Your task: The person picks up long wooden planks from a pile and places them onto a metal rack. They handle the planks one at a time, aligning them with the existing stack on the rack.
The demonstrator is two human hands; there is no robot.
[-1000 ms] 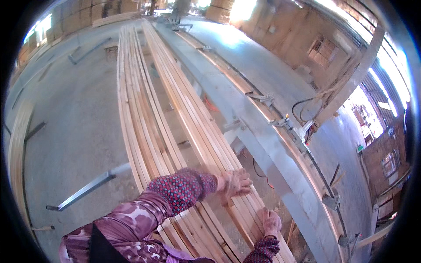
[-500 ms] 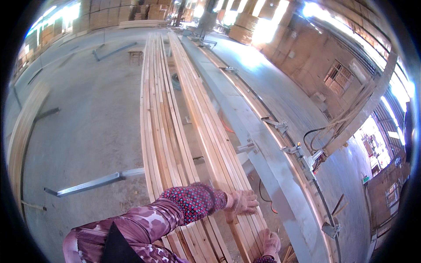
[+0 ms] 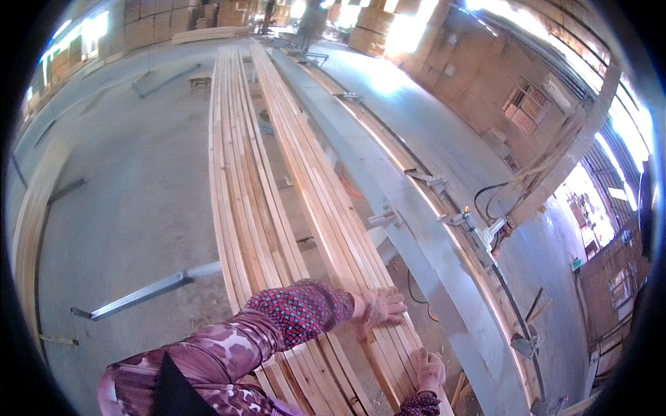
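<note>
Wooden strips (image 3: 326, 208) could be skewed by uneven pressure from the left hand (image 3: 380, 308), fingers spread, unclosed, and right hand (image 3: 429, 369), fingers curled, hold unclear.

Daylight reaches you through the blown-out white rectangular doorway (image 3: 588, 201) at right and far openings, glaring off the smooth grey concrete floor (image 3: 386, 82). Your long pale wooden strips (image 3: 336, 215) look evenly lit, slightly soft; fisheye distortion curves edges toward a black rim.

The strips (image 3: 336, 236) look like smooth wood, the bar (image 3: 139, 296) glossy metal.
</note>
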